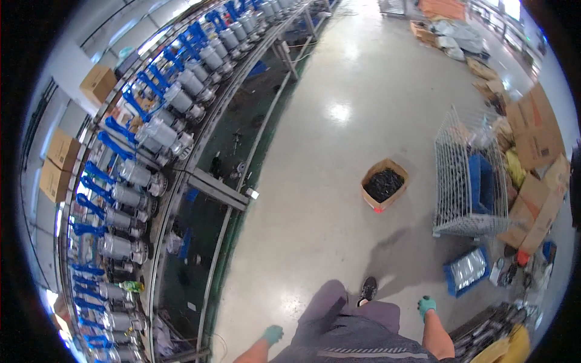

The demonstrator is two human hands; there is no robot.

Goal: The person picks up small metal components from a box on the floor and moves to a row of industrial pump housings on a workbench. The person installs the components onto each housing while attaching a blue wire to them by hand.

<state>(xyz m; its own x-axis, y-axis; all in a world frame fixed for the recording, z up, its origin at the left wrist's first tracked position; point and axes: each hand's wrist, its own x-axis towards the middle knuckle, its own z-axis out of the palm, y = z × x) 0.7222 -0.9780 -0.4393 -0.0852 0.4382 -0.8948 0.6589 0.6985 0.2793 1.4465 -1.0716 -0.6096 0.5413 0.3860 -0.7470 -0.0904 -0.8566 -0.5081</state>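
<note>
My left hand (273, 333), in a green glove, hangs low beside my left thigh. It is small in the picture and its fingers do not show clearly. On the other side, my right hand (426, 306), also gloved in green, is out past my right knee with its fingers curled in. A small dark spot shows at those fingers, and I cannot make out whether it is a held thing. Neither hand touches anything around it. Ahead on the floor stands an open cardboard box (365, 189) with black parts (384, 184) in it.
On the left runs a conveyor line (210, 130) carrying several grey metal units (131, 196) with blue straps. To the right are a wire cage (452, 181), a blue crate (451, 281) of silvery packs, flattened cardboard (535, 130) and a heap of dark parts (484, 333).
</note>
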